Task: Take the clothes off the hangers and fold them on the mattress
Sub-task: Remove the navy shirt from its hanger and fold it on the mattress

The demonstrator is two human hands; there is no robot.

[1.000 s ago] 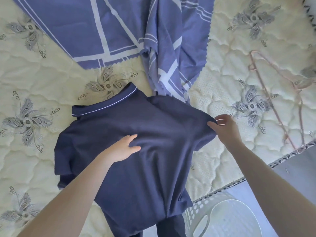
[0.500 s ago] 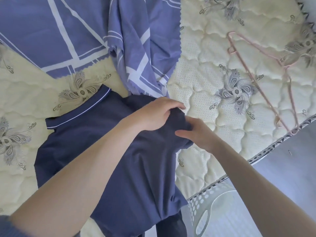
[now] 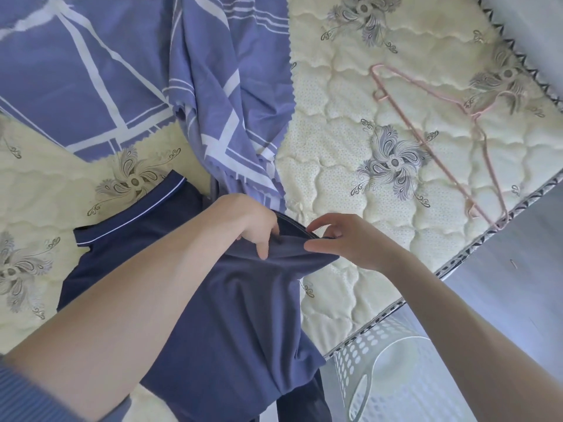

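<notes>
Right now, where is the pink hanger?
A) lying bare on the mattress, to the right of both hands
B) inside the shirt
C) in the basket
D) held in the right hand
A: the hanger lies flat on the mattress with nothing on it, apart from the shirt, whose sleeve the left hand and right hand grip.

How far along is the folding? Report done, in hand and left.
Done: the pink hanger lies bare on the mattress, and the navy polo is off it. In hand: the left hand and right hand both grip its sleeve. Left: the folds themselves; its hem hangs over the mattress edge, and the striped blue cloth lies rumpled.
</notes>
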